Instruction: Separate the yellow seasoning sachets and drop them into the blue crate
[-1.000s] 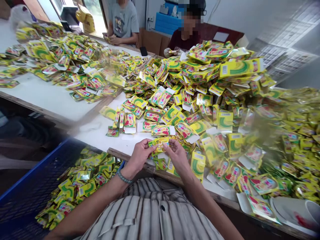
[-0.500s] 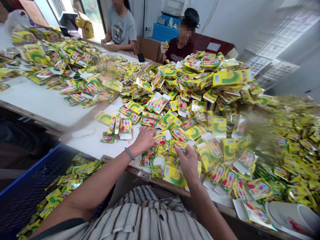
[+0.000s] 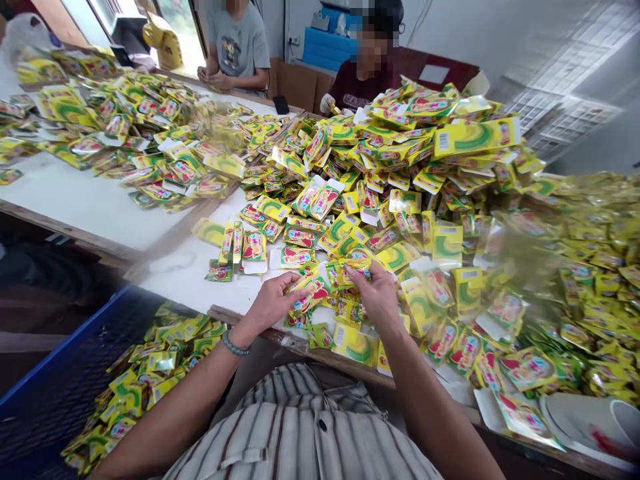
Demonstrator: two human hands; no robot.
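Observation:
My left hand [image 3: 274, 303] grips a small yellow-green carton [image 3: 314, 291] with red fruit printed on its face, fingers behind and thumb on the front. Just to the right, my right hand [image 3: 379, 293] pinches a small shiny yellow-green sachet [image 3: 354, 268] level with the carton's right end. The two items are close together; whether they touch I cannot tell. Under and around both hands lie loose sachets [image 3: 320, 335] and flat cartons [image 3: 356, 345] near the table edge. A few cartons [image 3: 254, 248] stand to the left of my left hand.
A tall heap of cartons [image 3: 400, 143] rises ahead, with another pile [image 3: 145, 127] at the left. Many sachets [image 3: 595, 287] cover the right side. A blue crate [image 3: 55, 387] with filled cartons sits below left. Two people [image 3: 240, 47] sit across the white table [image 3: 115, 200].
My left hand has come back toward me from the pile and now holds a carton. My right hand stays close by, still pinching a sachet. The far person's gloved hand has lowered.

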